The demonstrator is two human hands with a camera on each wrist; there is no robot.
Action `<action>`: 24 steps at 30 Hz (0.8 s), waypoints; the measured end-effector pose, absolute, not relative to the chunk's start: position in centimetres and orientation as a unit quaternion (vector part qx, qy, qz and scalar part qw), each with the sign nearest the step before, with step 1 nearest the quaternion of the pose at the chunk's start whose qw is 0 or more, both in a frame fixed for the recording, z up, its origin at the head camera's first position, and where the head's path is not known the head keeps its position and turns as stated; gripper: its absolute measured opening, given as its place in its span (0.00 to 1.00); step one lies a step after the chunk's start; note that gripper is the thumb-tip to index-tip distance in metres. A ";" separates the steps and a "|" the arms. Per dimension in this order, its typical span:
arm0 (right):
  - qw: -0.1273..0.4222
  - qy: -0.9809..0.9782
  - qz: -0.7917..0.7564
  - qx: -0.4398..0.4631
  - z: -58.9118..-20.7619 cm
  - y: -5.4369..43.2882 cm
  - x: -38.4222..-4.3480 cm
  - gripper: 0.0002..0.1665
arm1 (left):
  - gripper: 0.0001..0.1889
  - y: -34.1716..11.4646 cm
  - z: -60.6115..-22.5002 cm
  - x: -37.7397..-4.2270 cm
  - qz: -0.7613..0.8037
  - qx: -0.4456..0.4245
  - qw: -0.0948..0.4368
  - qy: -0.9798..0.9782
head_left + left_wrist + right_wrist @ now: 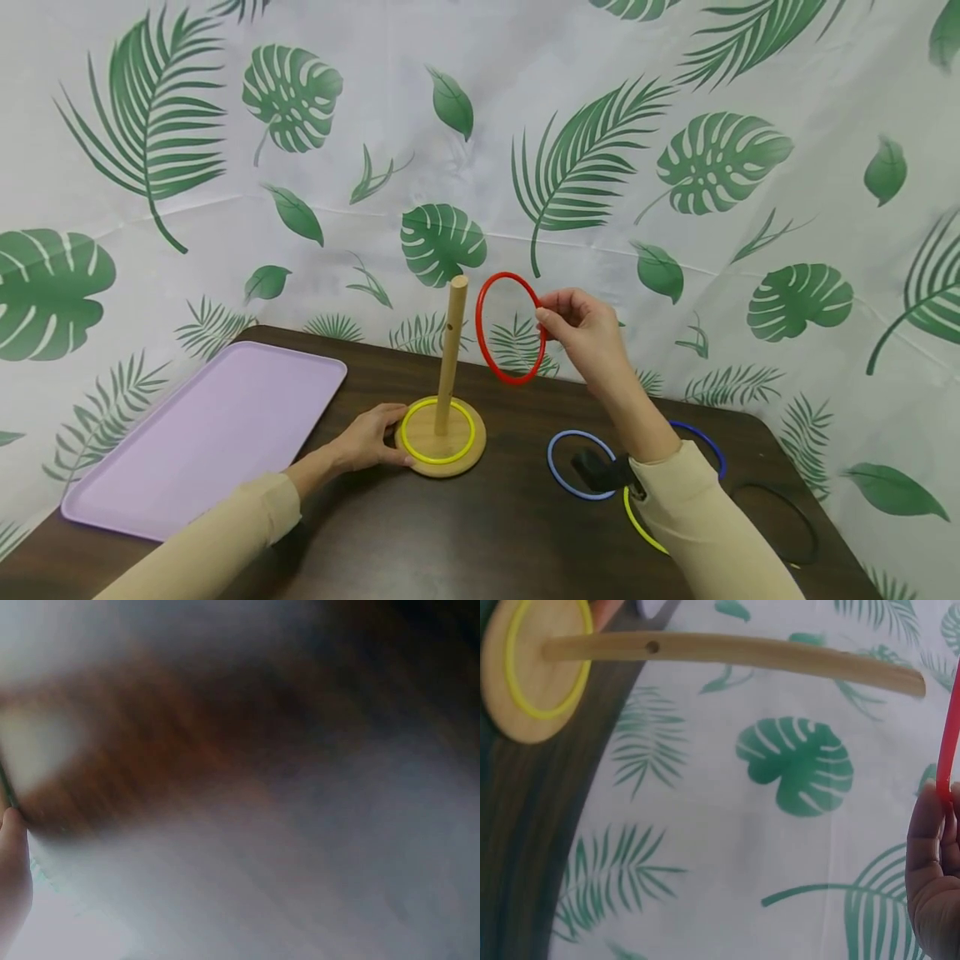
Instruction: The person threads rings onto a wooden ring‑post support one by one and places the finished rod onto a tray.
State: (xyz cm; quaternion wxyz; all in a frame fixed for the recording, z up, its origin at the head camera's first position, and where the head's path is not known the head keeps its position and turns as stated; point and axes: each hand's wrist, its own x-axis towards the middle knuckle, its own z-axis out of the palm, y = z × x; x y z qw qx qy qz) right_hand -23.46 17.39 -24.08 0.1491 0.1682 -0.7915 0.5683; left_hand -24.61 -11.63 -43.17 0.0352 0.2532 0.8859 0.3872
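A wooden peg stand (452, 350) rises upright from its round base on the dark table. Around the foot of its post lies a yellow ring (437, 461), flat on the base. My left hand (367, 437) grips the base's left edge, thumb in front and fingers behind. Right of the post and near its top height, my right hand (585, 329) pinches a red ring (513, 380) by its right side. The ring hangs upright in the air, apart from the post. In the right wrist view the same red ring (949, 742) shows at the fingertips. The left wrist view is mostly blurred.
A lilac tray (225, 433) lies at the left of the table. Under and around my right forearm are a light blue ring (551, 462), a dark blue ring (705, 438), a yellow-green ring (637, 527) and a black ring (798, 507). Behind hangs a leaf-patterned cloth (345, 200).
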 end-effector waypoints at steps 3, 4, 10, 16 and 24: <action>0.143 -0.784 0.579 0.173 -23.6 16.6 -23.7 0.10 | 0.44 -11.6 -43.1 -24.5 0.388 0.254 0.037 0.885; 0.142 -0.782 0.581 0.174 -23.5 16.4 -23.8 0.10 | 0.45 -11.6 -43.1 -24.5 0.388 0.254 0.037 0.885; 0.134 -0.786 0.581 0.162 -23.3 15.0 -24.4 0.11 | 0.45 -11.6 -43.2 -24.6 0.383 0.257 0.034 0.886; 0.137 -0.792 0.571 0.163 -23.3 13.7 -25.3 0.10 | 0.45 -11.7 -43.4 -24.8 0.389 0.261 0.033 0.883; 0.130 -0.799 0.565 0.159 -24.4 12.3 -26.3 0.08 | 0.44 -11.7 -43.2 -24.7 0.385 0.271 0.029 0.882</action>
